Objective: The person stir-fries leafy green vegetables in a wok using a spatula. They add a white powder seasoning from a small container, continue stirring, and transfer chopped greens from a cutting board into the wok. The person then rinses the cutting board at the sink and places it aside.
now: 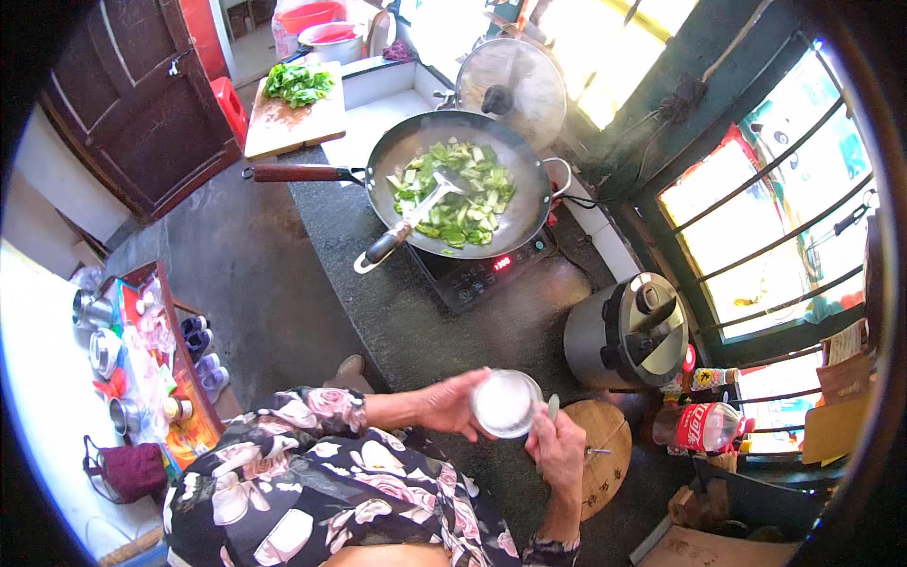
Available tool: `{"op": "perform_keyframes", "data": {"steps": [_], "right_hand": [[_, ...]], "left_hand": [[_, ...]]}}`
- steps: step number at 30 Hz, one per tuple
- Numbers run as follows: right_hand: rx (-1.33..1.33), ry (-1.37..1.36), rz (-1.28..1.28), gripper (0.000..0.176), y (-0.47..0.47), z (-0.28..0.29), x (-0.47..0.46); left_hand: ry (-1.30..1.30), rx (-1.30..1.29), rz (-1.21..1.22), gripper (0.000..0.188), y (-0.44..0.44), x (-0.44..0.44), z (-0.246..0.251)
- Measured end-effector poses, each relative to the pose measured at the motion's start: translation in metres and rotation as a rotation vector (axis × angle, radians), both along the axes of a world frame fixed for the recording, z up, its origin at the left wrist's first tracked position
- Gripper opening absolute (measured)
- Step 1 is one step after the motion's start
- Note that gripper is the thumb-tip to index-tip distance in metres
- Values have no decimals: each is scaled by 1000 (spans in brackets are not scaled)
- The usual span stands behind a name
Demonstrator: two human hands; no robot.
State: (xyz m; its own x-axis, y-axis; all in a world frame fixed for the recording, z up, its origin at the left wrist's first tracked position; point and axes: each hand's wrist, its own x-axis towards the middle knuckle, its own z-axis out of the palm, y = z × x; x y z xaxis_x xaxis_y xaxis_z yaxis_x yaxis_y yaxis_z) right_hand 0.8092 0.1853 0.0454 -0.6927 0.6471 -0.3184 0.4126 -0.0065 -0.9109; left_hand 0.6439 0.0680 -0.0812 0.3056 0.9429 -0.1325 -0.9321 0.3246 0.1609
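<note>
My left hand (453, 405) holds a small clear jar (507, 432) from its left side. White grains or powder (502, 402) fill much of the jar. At the jar's right rim, my right hand (558, 445) grips a small spoon (553, 405), partly hidden by the fingers. Beyond both hands, a wok (528, 212) with a wooden handle sits on an induction cooker (459, 287) with a lit display. Chopped green vegetables (485, 177) lie in the wok. A metal spatula (424, 211) rests among them, its black handle over the near rim.
An electric pressure cooker (623, 333), a cola bottle (705, 427) and a round wooden board (613, 443) stand right of my hands. A glass lid (524, 78) leans behind the wok. Leafy greens (297, 83) lie on a cutting board (294, 135) at the far left.
</note>
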Motion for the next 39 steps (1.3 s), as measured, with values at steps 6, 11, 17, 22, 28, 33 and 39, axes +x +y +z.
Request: {"op": "perform_keyframes", "data": {"steps": [6,11,17,22,28,33,39], "right_hand": [[211,257,-117,31,10,-17,-80],[893,-7,146,23,11,-21,-119],[719,123,69,20,-4,-9,-135],[190,181,-80,22,-22,-9,-134],[133,406,-121,24,-51,-1,-133],[79,324,58,13,-69,-13,-136],[333,315,137,13,-65,-39,-143]], "left_hand": [[66,-64,288,62,-82,-55,3],[102,-152,402,63,-122,-87,0],[94,-187,382,64,-131,-112,-11],[97,-185,353,63,-125,-121,-13],[149,-180,363,62,-109,-122,-9],[280,-213,443,61,-102,-120,-1],[395,-199,497,65,-103,-118,10]]}}
